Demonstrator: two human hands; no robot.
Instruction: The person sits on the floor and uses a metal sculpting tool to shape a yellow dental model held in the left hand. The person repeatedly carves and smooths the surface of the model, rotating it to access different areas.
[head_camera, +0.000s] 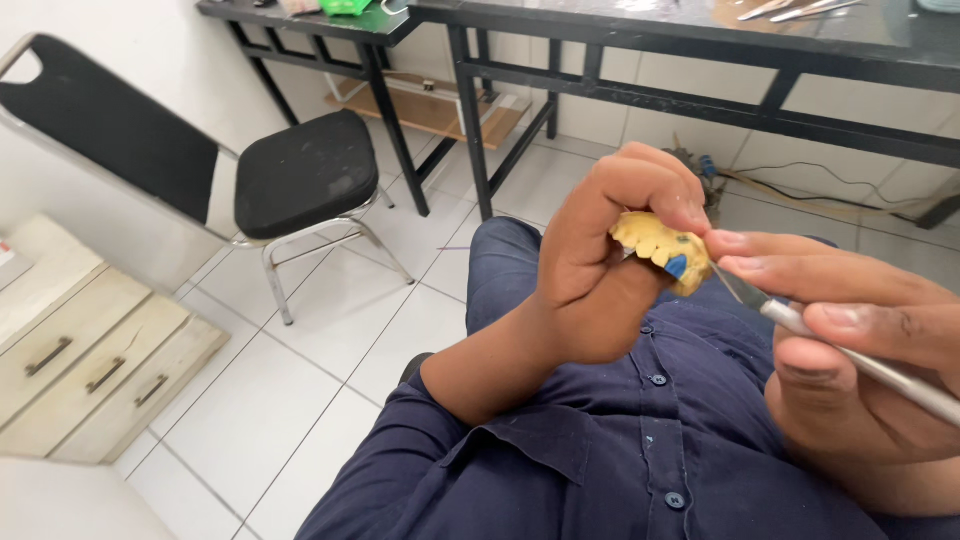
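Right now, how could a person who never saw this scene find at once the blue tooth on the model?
Start at the dark blue shirt low in the picture; above it the left hand grips a yellow dental model. On the model's lower edge, next to the metal tool in the right hand, sits the blue tooth. It is the one bright blue tooth; its neighbours are pale yellow.

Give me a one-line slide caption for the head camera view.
Left hand grips a yellow dental cast while the right hand applies a metal carving tool.
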